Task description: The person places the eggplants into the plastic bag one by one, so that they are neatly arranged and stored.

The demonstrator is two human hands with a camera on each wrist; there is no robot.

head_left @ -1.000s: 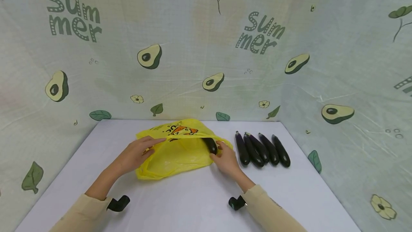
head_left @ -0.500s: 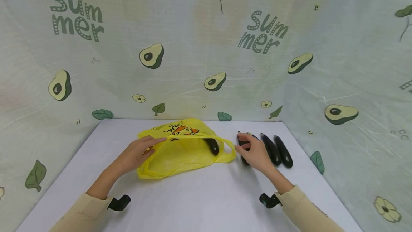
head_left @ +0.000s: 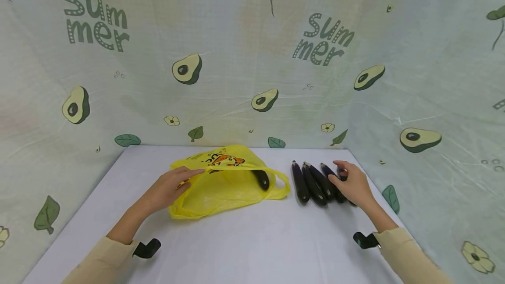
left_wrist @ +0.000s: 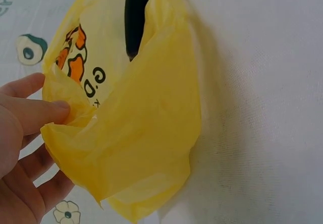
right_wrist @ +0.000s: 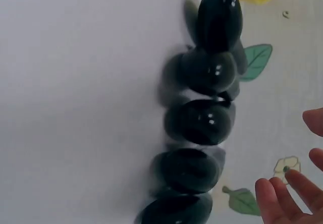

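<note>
The left grip [head_left: 167, 189] is pinching the edge of the bag [head_left: 218, 192], the thin film passing between thumb and fingers. The right grip [head_left: 353, 183] is holding nothing: its fingers are bending loosely, its thumb is standing apart, and it is hovering at the right end of a row of five eggplants [head_left: 313, 185], partly hiding the last one in the head view.

The bag is lying with its mouth gaping toward the person. Its yellow plastic is looking soft, slightly shiny and creased. An orange-and-black print [head_left: 225, 160] with letters is crossing its upper side, and a loop handle [head_left: 286, 186] is sticking out at its right end. Just inside the mouth, near that end, one eggplant [head_left: 262, 180] is lying with its rounded tip showing.

The five others are lying side by side on the desk [head_left: 236, 249], right of the bag, narrow stem ends pointing to the far edge and fatter ends facing the person. All are showing smooth, glossy, purplish-black skin, catching small bright highlights, and long club shapes.

The desk is looking plain, matte and white. Beige sleeves [head_left: 103, 255] are covering the forearms, a small black device [head_left: 147, 249] jutting from each cuff. Behind, a pale, wrinkled cloth [head_left: 229, 25] is carrying printed avocado halves, leaves, flowers and "Summer" lettering.
</note>
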